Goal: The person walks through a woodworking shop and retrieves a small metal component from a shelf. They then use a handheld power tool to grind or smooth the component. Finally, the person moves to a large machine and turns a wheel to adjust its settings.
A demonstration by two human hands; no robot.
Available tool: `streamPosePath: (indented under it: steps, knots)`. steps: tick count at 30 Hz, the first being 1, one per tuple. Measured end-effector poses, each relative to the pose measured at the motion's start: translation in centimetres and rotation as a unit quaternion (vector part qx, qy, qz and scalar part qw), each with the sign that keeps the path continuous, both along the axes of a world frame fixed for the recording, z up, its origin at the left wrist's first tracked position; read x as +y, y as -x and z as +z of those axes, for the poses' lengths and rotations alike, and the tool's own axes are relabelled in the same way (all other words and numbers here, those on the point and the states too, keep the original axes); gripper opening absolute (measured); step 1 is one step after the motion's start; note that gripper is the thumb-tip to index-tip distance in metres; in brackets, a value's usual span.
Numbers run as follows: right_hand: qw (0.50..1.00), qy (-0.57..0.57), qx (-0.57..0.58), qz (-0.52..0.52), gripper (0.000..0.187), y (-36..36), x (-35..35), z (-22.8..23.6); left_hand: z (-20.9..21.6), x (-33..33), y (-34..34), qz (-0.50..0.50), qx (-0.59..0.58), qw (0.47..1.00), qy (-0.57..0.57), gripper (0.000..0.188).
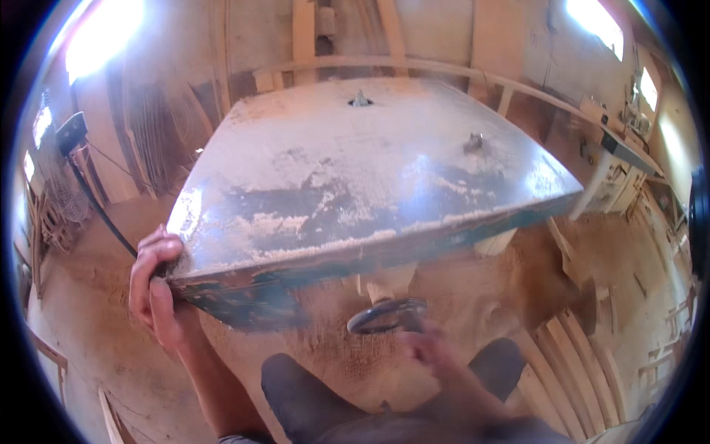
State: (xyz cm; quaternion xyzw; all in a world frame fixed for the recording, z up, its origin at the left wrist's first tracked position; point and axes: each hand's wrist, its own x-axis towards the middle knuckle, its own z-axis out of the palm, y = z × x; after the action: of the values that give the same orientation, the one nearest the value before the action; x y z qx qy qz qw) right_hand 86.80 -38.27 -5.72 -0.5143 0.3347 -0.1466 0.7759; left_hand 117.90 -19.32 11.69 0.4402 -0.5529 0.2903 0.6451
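A broad metal machine table [355,170] fills the middle, its top dusted with sawdust and its green-painted front edge worn. From a round hole toward its far side a short spindle [360,98] sticks up. Another small metal piece [474,142] stands on the right part of the top. My left hand [159,277] grips the near left corner, fingers over the edge and thumb below. Beneath the front edge is a dark round handwheel [384,316]. My right hand [425,346], smeared by motion, is closed at the handle on its right side.
Sawdust covers the floor [96,296]. Curved wooden pieces [569,362] lie at the lower right. A control box [72,133] with a black cable stands on the left. Boards [303,37] lean against the back wall, and a workbench [629,148] stands at the far right.
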Motion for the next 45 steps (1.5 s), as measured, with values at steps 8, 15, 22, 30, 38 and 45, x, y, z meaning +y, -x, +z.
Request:
streamPosePath:
  steps: [8,15,22,30,38,45]
  knots:
    - [0.998,0.044,-0.008,-0.038,0.019,2.3,-1.5,-1.8,-0.6,-2.3,-1.2,-0.116,-0.003,0.991,0.065,0.032]
    - [0.997,-0.053,-0.020,-0.052,0.013,1.5,-0.8,-5.8,-2.4,-1.9,-3.5,-0.107,0.014,0.993,0.057,0.036]
    - [0.970,0.121,0.189,-0.099,0.015,-1.1,3.4,-6.1,-2.4,-1.4,-4.7,-0.169,0.084,0.982,0.033,0.043]
    - [0.988,0.062,0.032,-0.135,0.027,1.4,1.0,-1.2,-2.1,-1.3,-5.0,-0.107,0.062,0.992,0.034,0.046]
    - [0.949,0.232,0.176,-0.117,0.025,-2.4,4.0,0.2,-3.0,-2.7,-4.2,-0.136,0.083,0.985,0.071,0.041]
    - [0.939,0.312,0.109,-0.099,0.025,-1.2,2.2,-1.1,-2.7,-2.3,-4.3,-0.118,0.069,0.986,0.093,0.037]
